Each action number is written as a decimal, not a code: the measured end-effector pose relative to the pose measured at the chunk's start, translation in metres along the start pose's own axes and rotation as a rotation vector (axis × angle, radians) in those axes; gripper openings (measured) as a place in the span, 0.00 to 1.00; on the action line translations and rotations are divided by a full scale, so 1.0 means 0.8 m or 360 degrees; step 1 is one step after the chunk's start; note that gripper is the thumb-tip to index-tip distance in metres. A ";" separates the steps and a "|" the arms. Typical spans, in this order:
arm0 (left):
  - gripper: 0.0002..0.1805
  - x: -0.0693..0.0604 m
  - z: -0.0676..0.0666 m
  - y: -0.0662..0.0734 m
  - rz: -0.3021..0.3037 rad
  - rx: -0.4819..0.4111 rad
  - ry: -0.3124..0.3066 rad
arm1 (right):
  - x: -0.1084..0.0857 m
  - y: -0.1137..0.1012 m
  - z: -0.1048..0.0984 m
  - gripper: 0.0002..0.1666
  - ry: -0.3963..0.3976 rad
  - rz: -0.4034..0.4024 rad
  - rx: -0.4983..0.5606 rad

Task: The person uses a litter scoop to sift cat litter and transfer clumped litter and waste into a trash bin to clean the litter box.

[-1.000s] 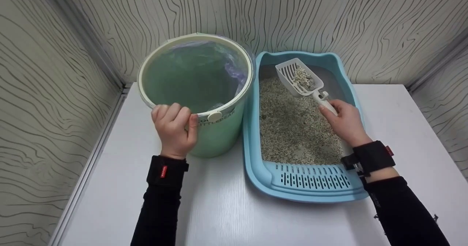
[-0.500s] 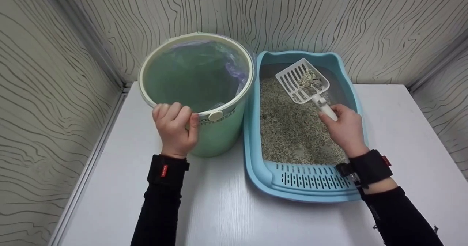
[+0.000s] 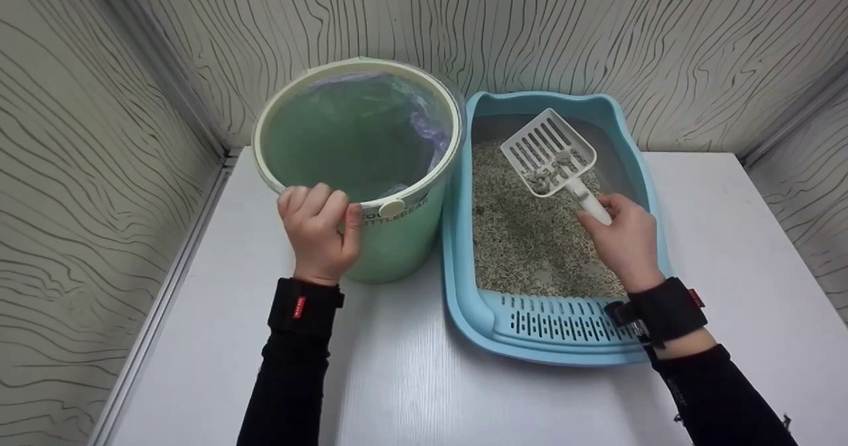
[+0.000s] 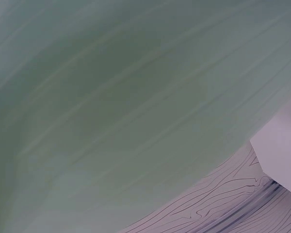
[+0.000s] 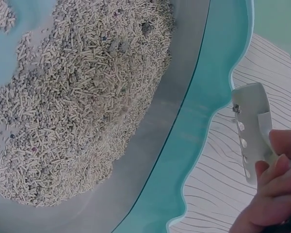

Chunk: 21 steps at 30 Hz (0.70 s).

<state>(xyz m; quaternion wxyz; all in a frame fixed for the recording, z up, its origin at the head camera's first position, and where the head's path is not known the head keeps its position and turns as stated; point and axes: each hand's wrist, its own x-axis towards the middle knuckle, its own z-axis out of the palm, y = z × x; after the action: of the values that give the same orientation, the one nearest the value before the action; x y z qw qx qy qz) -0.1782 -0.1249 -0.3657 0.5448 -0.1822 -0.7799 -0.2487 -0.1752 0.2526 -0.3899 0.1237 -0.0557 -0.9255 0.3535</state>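
Note:
My right hand (image 3: 626, 240) grips the handle of a white slotted litter scoop (image 3: 550, 142) above the far part of a blue litter box (image 3: 457, 287). A few grey clumps lie in the scoop near its handle end. Below it, pale pellet litter (image 3: 530, 240) covers most of the box floor. In the right wrist view the scoop (image 5: 252, 111) appears from the side, with fingers (image 5: 281, 187) curled round its handle. My left hand (image 3: 318, 234) holds the front rim of a green bucket (image 3: 397, 247), fingers hooked over the edge. The left wrist view shows mostly the bucket's wall (image 4: 126, 107).
A clear purple-tinted bag (image 3: 427, 124) lines the bucket, which stands close against the box's left side. Both stand on a white table (image 3: 391, 380). Wood-patterned panels (image 3: 411, 15) rise behind and at both sides. A slotted step (image 3: 563, 327) forms the box's front.
The scoop has turned flatter to my view, and its head has tipped. The loose heap of litter in it has shrunk to a few clumps. My left hand stays on the bucket rim.

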 end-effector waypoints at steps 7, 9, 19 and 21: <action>0.31 0.000 0.001 0.001 0.0006 -0.0002 0.0005 | -0.001 0.002 -0.001 0.17 -0.0020 0.0000 0.0034; 0.31 0.000 0.001 0.001 0.0006 -0.0004 0.0006 | -0.001 0.002 0.000 0.17 -0.0035 -0.0023 0.0035; 0.31 0.000 0.001 0.001 0.0012 0.0001 0.0017 | -0.004 0.004 0.005 0.20 -0.0195 -0.0070 0.0035; 0.31 0.000 0.001 0.001 0.0016 0.0004 0.0019 | -0.005 0.004 0.004 0.21 -0.0229 -0.0066 0.0064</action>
<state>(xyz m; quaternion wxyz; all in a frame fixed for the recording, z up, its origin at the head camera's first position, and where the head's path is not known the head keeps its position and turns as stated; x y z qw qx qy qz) -0.1783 -0.1238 -0.3657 0.5510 -0.1839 -0.7759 -0.2460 -0.1723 0.2519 -0.3951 0.0654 -0.0085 -0.9257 0.3724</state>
